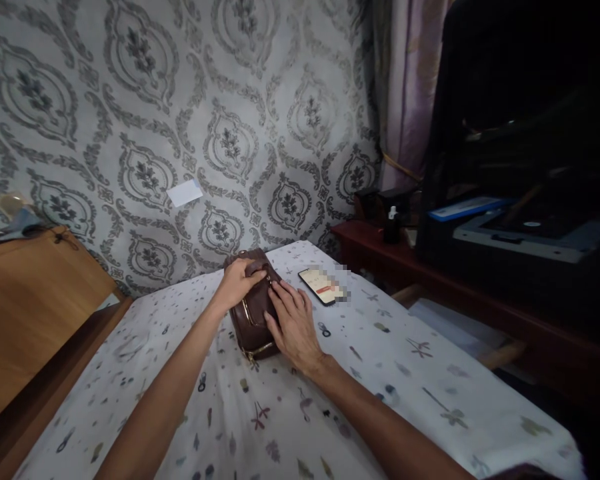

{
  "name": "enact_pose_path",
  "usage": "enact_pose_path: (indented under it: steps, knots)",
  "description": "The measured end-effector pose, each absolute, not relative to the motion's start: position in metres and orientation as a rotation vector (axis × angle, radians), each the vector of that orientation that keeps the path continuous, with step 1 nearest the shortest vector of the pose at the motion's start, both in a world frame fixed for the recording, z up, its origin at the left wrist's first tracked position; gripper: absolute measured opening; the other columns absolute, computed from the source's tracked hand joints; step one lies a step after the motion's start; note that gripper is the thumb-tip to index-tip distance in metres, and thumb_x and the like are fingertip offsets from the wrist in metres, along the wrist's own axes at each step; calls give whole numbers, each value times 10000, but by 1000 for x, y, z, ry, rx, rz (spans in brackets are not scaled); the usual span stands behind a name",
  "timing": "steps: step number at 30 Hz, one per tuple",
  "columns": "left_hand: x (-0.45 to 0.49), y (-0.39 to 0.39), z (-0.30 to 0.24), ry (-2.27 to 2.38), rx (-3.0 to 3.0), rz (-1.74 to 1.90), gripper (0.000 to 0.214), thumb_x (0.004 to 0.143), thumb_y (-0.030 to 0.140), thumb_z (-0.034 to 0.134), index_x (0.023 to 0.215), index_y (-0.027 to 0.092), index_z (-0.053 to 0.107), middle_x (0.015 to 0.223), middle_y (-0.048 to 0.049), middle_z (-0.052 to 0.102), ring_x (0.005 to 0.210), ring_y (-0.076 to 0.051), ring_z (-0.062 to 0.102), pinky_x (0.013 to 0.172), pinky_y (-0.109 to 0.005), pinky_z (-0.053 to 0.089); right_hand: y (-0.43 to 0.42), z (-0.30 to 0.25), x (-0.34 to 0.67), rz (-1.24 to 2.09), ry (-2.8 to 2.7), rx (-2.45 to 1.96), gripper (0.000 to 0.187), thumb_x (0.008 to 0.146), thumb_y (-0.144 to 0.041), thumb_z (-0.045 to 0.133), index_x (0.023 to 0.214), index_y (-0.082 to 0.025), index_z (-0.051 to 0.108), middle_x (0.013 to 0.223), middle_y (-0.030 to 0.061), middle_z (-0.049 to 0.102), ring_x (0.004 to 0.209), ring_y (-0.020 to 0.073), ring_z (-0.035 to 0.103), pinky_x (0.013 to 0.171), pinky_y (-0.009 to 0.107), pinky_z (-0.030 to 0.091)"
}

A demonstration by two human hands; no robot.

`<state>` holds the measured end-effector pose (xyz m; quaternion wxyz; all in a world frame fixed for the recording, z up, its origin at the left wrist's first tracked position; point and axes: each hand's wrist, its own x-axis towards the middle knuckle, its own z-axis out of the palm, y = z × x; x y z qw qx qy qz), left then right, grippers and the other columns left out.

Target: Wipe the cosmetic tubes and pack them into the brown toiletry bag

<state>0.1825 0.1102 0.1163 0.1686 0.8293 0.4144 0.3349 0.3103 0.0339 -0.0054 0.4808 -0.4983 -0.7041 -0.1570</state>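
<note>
On the patterned white sheet lies a brown leather handbag (255, 315) with gold zippers, one across its face and another along its near end. My left hand (239, 285) is closed on the upper part of the bag, its thumb pointing right; exactly which part it pinches is partly hidden. Against the bag's right side rests my right hand (294, 321), fingers stretched out and thumb apart over the leather. Just right of the bag is a smartphone (320, 285) with its screen lit, partly blurred out.
A bed (240, 427) fills the foreground, with a wooden headboard or panel (40, 300) at left. The patterned wall (260, 133) stands behind. On the right are a reddish-brown stand (375, 253), a small dark bottle (391, 225) and a large black screen-like object (530, 100).
</note>
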Motion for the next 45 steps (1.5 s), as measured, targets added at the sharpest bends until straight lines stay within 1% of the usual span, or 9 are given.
enact_pose_path:
  steps: [4, 8, 12, 19, 24, 30, 34, 40, 45]
  knots:
    - [165, 108, 120, 1134, 2202, 1081, 186, 735, 302, 664, 854, 161, 689, 847, -30, 694, 810, -184, 604, 755, -270, 448, 31, -5, 308, -414, -1709, -1180, 406, 992, -265, 379, 1319, -102, 556, 1390, 169, 572, 1359, 286, 417, 1124, 533, 278]
    - [144, 102, 121, 1180, 2113, 1052, 252, 760, 399, 662, 824, 157, 686, 800, -20, 674, 777, -180, 594, 708, -268, 447, 24, -5, 302, -434, -1784, -1073, 384, 989, -251, 399, 1313, -121, 558, 1376, 152, 590, 1356, 273, 429, 1151, 543, 220]
    - [133, 95, 114, 1236, 2148, 1047, 190, 740, 350, 660, 778, 164, 668, 804, -19, 640, 795, -183, 581, 679, -265, 435, 19, -6, 297, -420, -1853, -1033, 373, 979, -273, 445, 1316, -164, 560, 1372, 137, 595, 1345, 285, 441, 1155, 588, 176]
    - [139, 83, 102, 1385, 2365, 1139, 144, 833, 248, 563, 705, 183, 565, 783, -10, 542, 766, -164, 536, 652, -265, 402, 21, -9, 297, -439, -1870, -1036, 351, 954, -292, 531, 1295, -232, 587, 1387, 125, 577, 1349, 307, 421, 1128, 614, 188]
    - [142, 81, 90, 1430, 2403, 1268, 181, 889, 263, 491, 724, 193, 515, 800, -18, 500, 772, -176, 505, 677, -283, 414, 19, -8, 296, -460, -1879, -1078, 342, 941, -263, 554, 1280, -276, 600, 1388, 91, 581, 1340, 297, 422, 1130, 600, 181]
    - [143, 85, 87, 1435, 2361, 1297, 248, 887, 294, 481, 657, 202, 460, 739, -7, 466, 745, -181, 483, 663, -291, 389, 21, -10, 297, -496, -1867, -1098, 340, 954, -263, 539, 1287, -305, 599, 1381, 68, 591, 1336, 269, 420, 1146, 568, 160]
    - [143, 81, 89, 1417, 2383, 1257, 257, 884, 297, 464, 644, 207, 449, 734, -17, 471, 751, -193, 482, 655, -300, 377, 22, -11, 297, -490, -1866, -1097, 341, 958, -261, 537, 1290, -306, 600, 1387, 80, 584, 1341, 275, 414, 1134, 572, 169]
    - [144, 73, 90, 1393, 2461, 1224, 289, 894, 306, 447, 623, 215, 408, 708, -16, 472, 764, -203, 482, 711, -326, 385, 24, -11, 297, -480, -1864, -1089, 327, 961, -253, 535, 1274, -307, 612, 1380, 86, 586, 1343, 278, 415, 1127, 569, 192]
    - [143, 72, 91, 1396, 2476, 1161, 250, 877, 284, 457, 639, 211, 446, 736, -23, 497, 803, -212, 492, 753, -344, 396, 22, -10, 298, -462, -1860, -1055, 334, 951, -228, 533, 1274, -283, 599, 1364, 103, 587, 1341, 293, 416, 1117, 587, 210]
